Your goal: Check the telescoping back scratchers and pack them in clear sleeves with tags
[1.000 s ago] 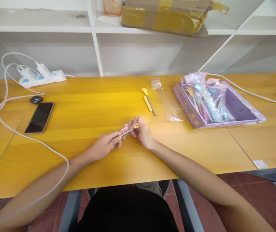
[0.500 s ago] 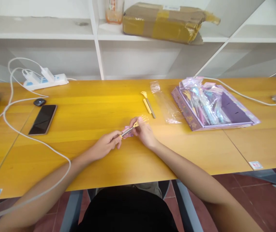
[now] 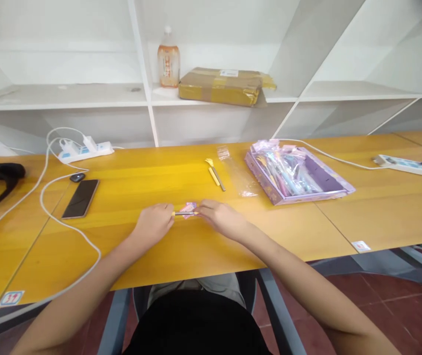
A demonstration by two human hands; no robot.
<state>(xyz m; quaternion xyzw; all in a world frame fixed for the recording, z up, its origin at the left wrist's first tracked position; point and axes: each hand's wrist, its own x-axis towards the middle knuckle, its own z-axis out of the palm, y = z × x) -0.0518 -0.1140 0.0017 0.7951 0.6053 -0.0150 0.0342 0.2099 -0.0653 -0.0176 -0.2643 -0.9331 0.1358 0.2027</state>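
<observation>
A small back scratcher with a thin metal rod (image 3: 184, 213) stretches level between my two hands. My left hand (image 3: 154, 223) is closed round its yellow end at the left. The fingers of my right hand (image 3: 221, 217) pinch the other end and hide its hand-shaped yellow tip. Just behind the rod, a small pink and purple card (image 3: 190, 206) lies on the table. Farther back lies another yellow hand-shaped piece with a grey shaft (image 3: 218, 178), beside a yellow handle (image 3: 213, 176).
An open purple box (image 3: 329, 193) of plastic-wrapped items stands at the right, with a clear plastic bag (image 3: 238, 172) beside it. Left are a phone (image 3: 81, 198), a mouse (image 3: 77, 177) and a white cable (image 3: 85, 240). A taped carton (image 3: 220, 86) and bottle (image 3: 169, 64) occupy the shelf.
The back scratcher has turned from slanting to level, and my right fingers now cover its yellow hand-shaped tip. My head view has tilted up, showing more of the shelf.
</observation>
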